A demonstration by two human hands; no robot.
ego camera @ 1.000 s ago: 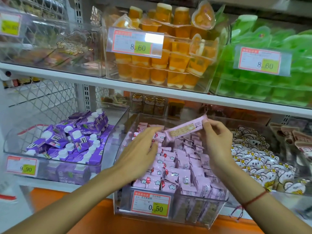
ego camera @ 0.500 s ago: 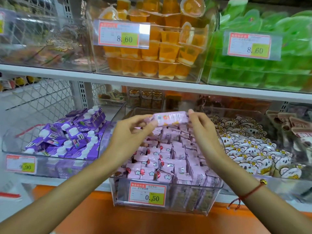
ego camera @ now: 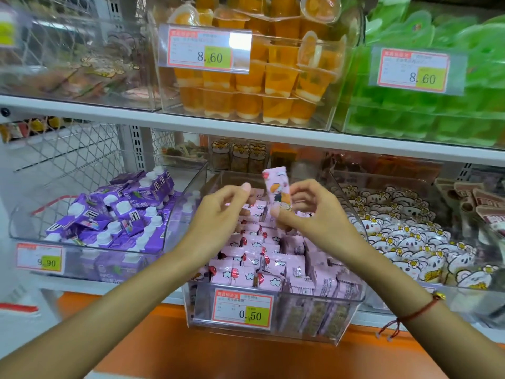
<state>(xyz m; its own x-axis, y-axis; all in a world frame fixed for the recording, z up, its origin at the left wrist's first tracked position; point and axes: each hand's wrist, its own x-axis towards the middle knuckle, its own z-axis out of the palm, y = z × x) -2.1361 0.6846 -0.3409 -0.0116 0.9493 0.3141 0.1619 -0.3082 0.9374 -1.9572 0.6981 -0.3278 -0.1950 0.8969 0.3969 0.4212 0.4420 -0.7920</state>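
Pink film covers the small snack packet [ego camera: 276,191]. In the head view it is held upright above the clear bin [ego camera: 314,321], which is stocked with matching pink packets [ego camera: 262,258] on the lower shelf [ego camera: 82,285]. The packet is pinched near its lower end by the right hand [ego camera: 317,214], with the thumb pressed on the printed face and the fingers [ego camera: 299,196] curled behind. Its long axis is kept close to vertical, with the top tipped slightly to the left.

The left hand [ego camera: 218,214] is raised just beside it. Its fingers are loosely curled and nothing is grasped in them, and a narrow gap can be made out between the index tip and the packet's edge. The packet thus lies to the right of the left fingers, at about fingertip height, and is already controlled by the right hand.

If it is to be returned, it would likely have to be lowered straight down into the rows below. A bin of purple cartons [ego camera: 123,212] is seen to the left.
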